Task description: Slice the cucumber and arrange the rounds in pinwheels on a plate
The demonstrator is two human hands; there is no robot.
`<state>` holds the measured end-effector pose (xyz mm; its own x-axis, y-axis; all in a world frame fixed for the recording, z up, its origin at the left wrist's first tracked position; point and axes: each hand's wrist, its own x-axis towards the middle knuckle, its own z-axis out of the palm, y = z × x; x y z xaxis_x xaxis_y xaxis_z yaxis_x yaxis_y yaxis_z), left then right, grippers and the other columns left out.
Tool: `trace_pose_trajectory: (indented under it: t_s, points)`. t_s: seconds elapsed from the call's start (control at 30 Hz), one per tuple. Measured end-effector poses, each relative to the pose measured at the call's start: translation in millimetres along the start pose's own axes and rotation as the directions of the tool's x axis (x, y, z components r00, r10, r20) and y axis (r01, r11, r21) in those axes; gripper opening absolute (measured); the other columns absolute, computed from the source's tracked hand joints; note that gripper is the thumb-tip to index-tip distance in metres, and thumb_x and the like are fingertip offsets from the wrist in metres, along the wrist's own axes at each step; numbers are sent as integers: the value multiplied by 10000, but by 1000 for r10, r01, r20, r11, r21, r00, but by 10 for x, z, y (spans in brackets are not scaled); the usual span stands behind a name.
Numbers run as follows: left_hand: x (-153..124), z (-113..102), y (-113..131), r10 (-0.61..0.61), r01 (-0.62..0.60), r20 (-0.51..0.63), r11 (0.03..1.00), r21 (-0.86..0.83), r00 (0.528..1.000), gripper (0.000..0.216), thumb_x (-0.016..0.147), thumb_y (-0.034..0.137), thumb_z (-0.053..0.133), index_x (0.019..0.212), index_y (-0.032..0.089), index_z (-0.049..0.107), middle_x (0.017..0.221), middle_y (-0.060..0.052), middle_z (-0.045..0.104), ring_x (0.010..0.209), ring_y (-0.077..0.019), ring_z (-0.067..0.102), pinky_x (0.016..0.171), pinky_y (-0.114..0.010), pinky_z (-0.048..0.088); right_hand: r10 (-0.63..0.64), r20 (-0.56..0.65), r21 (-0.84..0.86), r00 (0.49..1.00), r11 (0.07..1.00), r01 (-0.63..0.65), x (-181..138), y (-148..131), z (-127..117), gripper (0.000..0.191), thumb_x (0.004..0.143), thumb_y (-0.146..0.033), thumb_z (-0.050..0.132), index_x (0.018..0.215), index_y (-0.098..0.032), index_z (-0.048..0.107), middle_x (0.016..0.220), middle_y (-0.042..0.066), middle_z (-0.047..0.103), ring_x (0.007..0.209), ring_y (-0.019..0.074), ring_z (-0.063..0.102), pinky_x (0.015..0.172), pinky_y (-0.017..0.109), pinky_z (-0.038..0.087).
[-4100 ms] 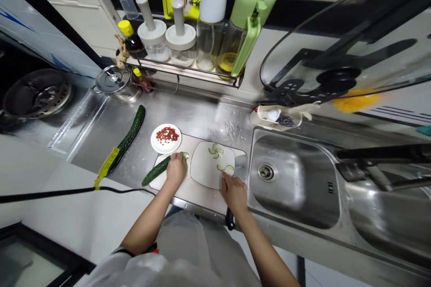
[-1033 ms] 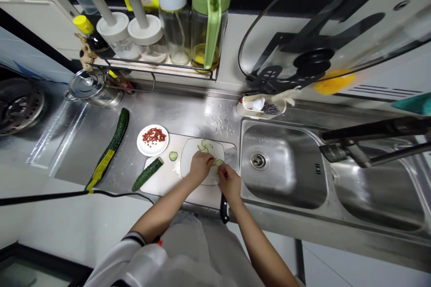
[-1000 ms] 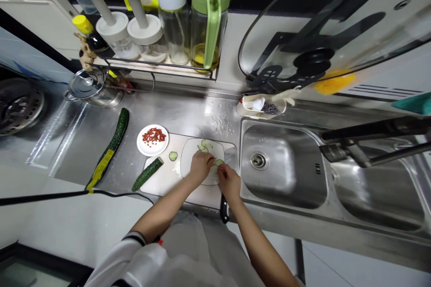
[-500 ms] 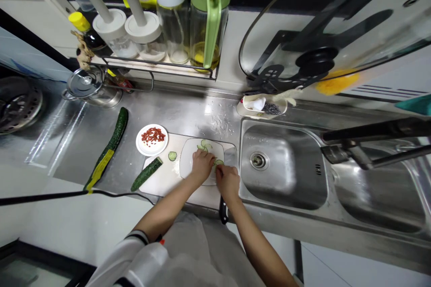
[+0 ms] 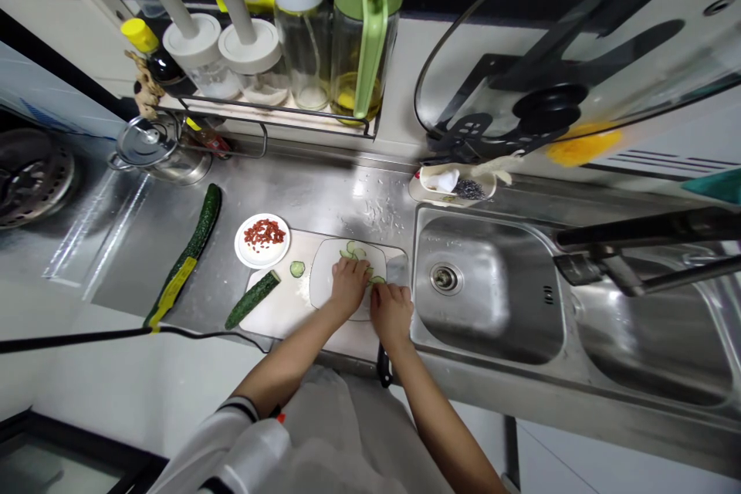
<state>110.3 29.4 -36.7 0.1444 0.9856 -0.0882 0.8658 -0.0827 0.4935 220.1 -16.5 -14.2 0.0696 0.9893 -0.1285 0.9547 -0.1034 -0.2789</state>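
On a white squarish plate [image 5: 322,282] lie several thin cucumber slices [image 5: 353,250] near its far edge. My left hand [image 5: 349,283] rests over the plate, fingers curled together with the tips at the slices. Beside it, my right hand [image 5: 392,310] pinches at a cucumber slice [image 5: 377,279] by the plate's right edge. Under that hand lies a kitchen knife, its blade [image 5: 397,268] on the board and its black handle [image 5: 384,367] over the counter's front edge. The white cutting board [image 5: 278,316] carries the plate, one loose round slice [image 5: 297,269] and a cut cucumber piece [image 5: 252,299].
A small white dish [image 5: 262,261] of red dried berries stands at the board's far left corner. Farther left is a whole cucumber [image 5: 202,228] with a yellow label. A steel sink [image 5: 492,285] is to the right. A lidded pot [image 5: 165,150] and a rack of bottles [image 5: 272,104] stand behind.
The view has shifted very slightly. Both hands stay over the plate and the slices, with only small finger movements.
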Motion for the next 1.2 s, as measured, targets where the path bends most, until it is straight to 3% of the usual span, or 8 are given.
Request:
trace_pose_trajectory:
  t_s: [0.2,0.4,0.63,0.77,0.93,1.2]
  points:
    - [-4,-12,-3,14,-15,13,999,36,1000,201,883,286,472,831,206,648,864,-79,594,937,-236,425,754,-366,291,-6,4,-16,1000,1000,6,-4,5,16,188,868,-254,469,923,-208,643,850,75,603,879,218,432,601,294,210]
    - [6,-25,-2,30,-30,4,999,44,1000,203,878,296,486,824,212,663,857,-73,584,939,-233,430,762,-367,312,-6,1,0,1000,1000,6,-16,4,12,180,866,-252,476,919,-209,642,849,65,606,882,208,425,607,294,208]
    - [-119,-426,-209,50,-59,-129,996,-69,990,211,893,226,441,948,193,642,907,-59,601,893,-173,518,806,-307,409,-42,-42,53,998,998,44,-73,42,5,164,859,-257,496,891,-216,651,830,42,614,859,205,416,633,286,229]
    - [-287,-716,-555,-145,131,-198,988,-81,969,267,885,188,422,1090,193,593,1044,-75,590,942,-167,559,820,-273,443,-67,-64,84,996,994,73,-124,51,26,178,862,-246,485,887,-212,658,821,42,620,846,200,423,656,283,248]
    - [-411,-860,-852,-364,375,-162,926,45,917,267,876,209,428,1079,167,596,1036,-107,587,908,-189,581,799,-286,448,-124,-85,110,989,985,133,-175,8,50,186,860,-232,481,886,-201,663,811,45,629,827,196,432,698,288,273]
    - [-371,-820,-888,-423,429,-74,895,120,903,240,884,192,403,1028,146,590,1008,-124,560,831,-181,588,742,-282,443,-174,-87,134,981,974,185,-239,-85,30,195,850,-203,474,877,-181,667,796,54,629,813,195,442,710,290,288]
